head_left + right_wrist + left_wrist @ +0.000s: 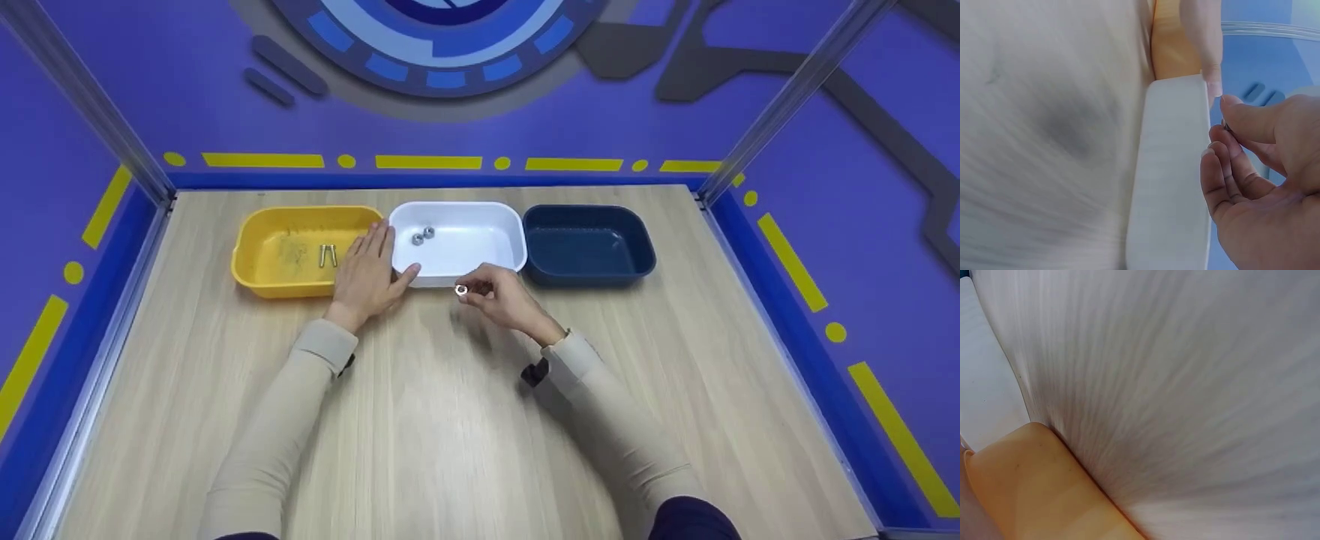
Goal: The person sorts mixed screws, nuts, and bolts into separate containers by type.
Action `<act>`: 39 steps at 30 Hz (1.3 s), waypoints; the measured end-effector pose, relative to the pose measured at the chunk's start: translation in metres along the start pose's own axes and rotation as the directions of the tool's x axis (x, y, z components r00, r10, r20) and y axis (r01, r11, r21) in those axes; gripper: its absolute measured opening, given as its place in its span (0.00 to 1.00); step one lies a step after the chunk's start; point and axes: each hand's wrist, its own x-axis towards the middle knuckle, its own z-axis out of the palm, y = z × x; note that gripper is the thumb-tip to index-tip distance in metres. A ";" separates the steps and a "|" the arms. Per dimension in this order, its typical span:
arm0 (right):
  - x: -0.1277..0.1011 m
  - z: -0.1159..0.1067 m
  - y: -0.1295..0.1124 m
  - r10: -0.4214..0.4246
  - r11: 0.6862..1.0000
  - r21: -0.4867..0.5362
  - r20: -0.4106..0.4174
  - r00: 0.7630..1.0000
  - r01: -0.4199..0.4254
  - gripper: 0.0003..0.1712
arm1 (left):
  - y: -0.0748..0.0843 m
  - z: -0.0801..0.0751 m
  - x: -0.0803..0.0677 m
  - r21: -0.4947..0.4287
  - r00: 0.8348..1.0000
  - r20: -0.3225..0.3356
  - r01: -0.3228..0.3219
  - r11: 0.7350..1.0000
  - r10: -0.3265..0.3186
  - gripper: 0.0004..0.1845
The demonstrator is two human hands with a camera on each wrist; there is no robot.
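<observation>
My right hand (506, 298) pinches a small metal nut (461, 290) between thumb and fingers, at the front rim of the white bin (480, 259). In the right wrist view only a dark edge of the nut shows at the fingertips (1230, 104). My left hand (366, 276) rests with straight fingers over the adjoining rims of the yellow bin (270, 281) and the white bin, its thumb on the white bin's front edge. Two nuts (424, 235) lie in the white bin's left part. Two short metal bolts (328, 256) lie side by side in the yellow bin.
A dark blue bin (592, 277) stands at the right end of the row, against the white one. All three bins stand near the back of the wooden table (420, 420). Blue panels (465, 135) enclose the back and sides.
</observation>
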 end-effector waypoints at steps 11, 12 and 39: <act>0.022 -0.005 -0.008 -0.021 1.000 -0.020 -0.020 1.000 0.021 0.10 | 0.002 0.002 0.000 0.008 1.000 -0.016 -0.004 1.000 0.004 0.52; 0.024 -0.005 -0.008 -0.015 1.000 -0.026 -0.018 1.000 0.015 0.11 | 0.002 0.002 -0.001 0.005 1.000 -0.014 -0.004 1.000 0.004 0.52; 0.089 -0.011 -0.007 0.049 0.996 -0.073 -0.135 0.990 -0.060 0.13 | -0.001 0.001 0.003 0.029 1.000 -0.004 -0.008 1.000 0.008 0.52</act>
